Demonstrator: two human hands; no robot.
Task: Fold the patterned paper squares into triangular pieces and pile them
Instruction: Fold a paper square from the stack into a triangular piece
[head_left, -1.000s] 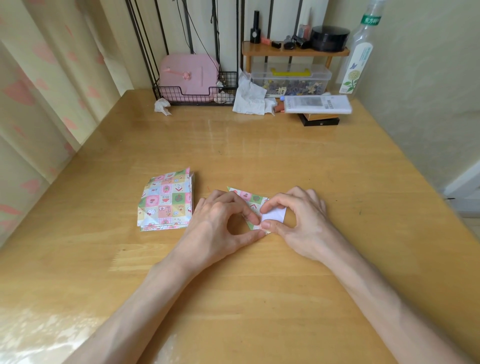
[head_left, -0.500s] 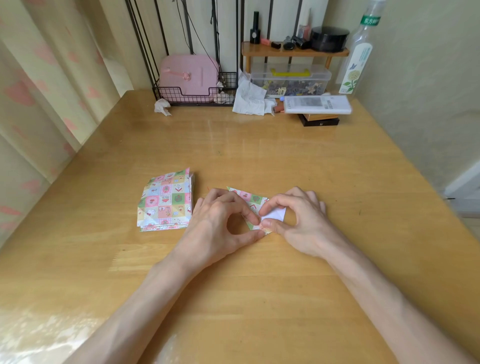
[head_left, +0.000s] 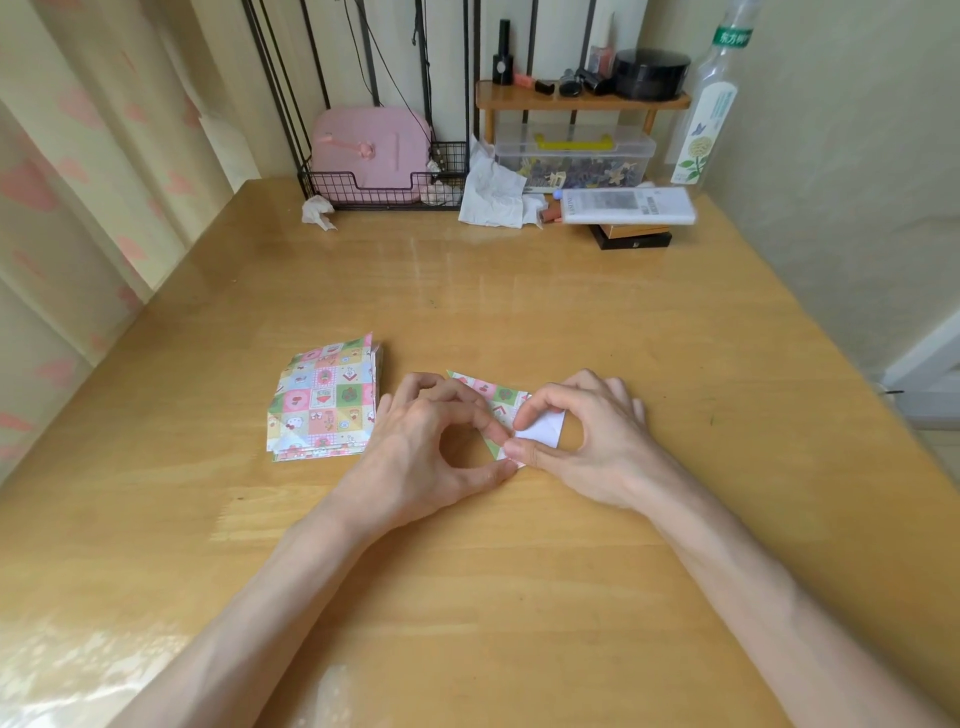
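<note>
A small patterned paper piece (head_left: 503, 397) lies on the wooden table (head_left: 519, 291) between my hands, partly folded so its white underside shows on the right. My left hand (head_left: 426, 447) pinches its left and lower edge with curled index finger and thumb. My right hand (head_left: 582, 441) pinches the white flap from the right with index fingertip and thumb. Both thumbs meet at the paper's near corner. A pile of patterned paper pieces (head_left: 324, 400) lies flat just left of my left hand.
Along the back edge stand a black wire basket (head_left: 384, 189) holding a pink case, crumpled tissues (head_left: 491, 195), a clear plastic box (head_left: 574, 158) under a small wooden shelf, a white packet (head_left: 626, 205) on dark boxes, and a tall bottle (head_left: 709, 119). A curtain hangs at left.
</note>
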